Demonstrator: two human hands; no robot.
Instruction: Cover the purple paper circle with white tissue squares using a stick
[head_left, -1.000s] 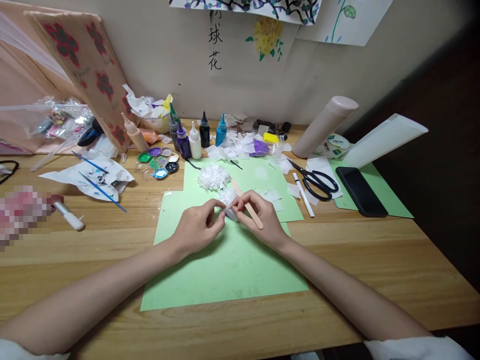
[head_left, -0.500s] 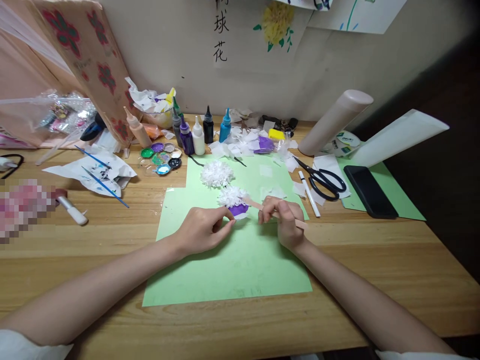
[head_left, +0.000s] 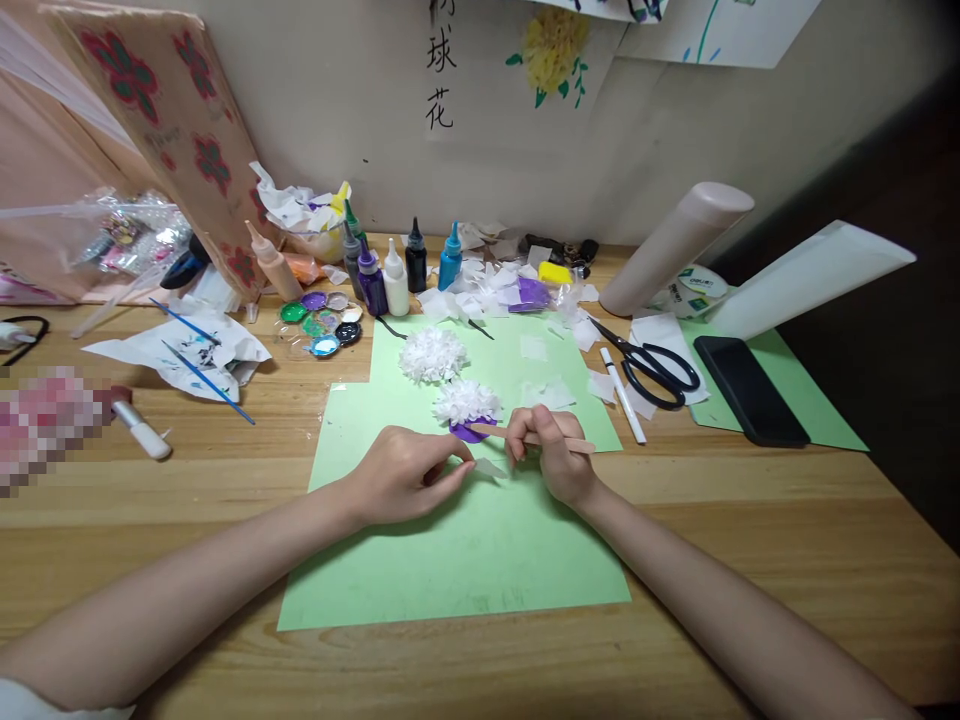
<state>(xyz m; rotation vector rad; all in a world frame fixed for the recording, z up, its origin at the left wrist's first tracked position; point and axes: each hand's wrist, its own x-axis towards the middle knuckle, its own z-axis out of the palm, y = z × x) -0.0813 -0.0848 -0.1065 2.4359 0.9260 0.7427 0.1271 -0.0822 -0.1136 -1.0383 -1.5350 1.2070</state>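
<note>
Between the thumb and fingertips of my left hand (head_left: pixel 411 475) is a small piece of white tissue paper (head_left: pixel 492 468). My right hand (head_left: pixel 551 450) is closed round a wooden craft stick (head_left: pixel 577 445), whose tip points left to the purple patch (head_left: pixel 469 431) below the nearer flower. That nearer white paper flower (head_left: pixel 466 401) and a second fluffy paper flower (head_left: pixel 433 355) lie on green paper (head_left: pixel 450 570). Whether the stick's tip touches the purple patch, I cannot tell.
Paint bottles (head_left: pixel 395 280) and a paint palette (head_left: pixel 322 320) stand behind the paper. Loose tissue scraps (head_left: pixel 487 285) lie at the back. On the right are scissors (head_left: pixel 649 365), a white pen (head_left: pixel 622 397) and a black phone (head_left: pixel 750 390). Brushes (head_left: pixel 206 380) rest on crumpled tissue at left.
My left hand has drawn the tissue piece slightly down, away from the flower. My right hand has shifted a little left and down, and the stick's tip now lies over the purple patch.
</note>
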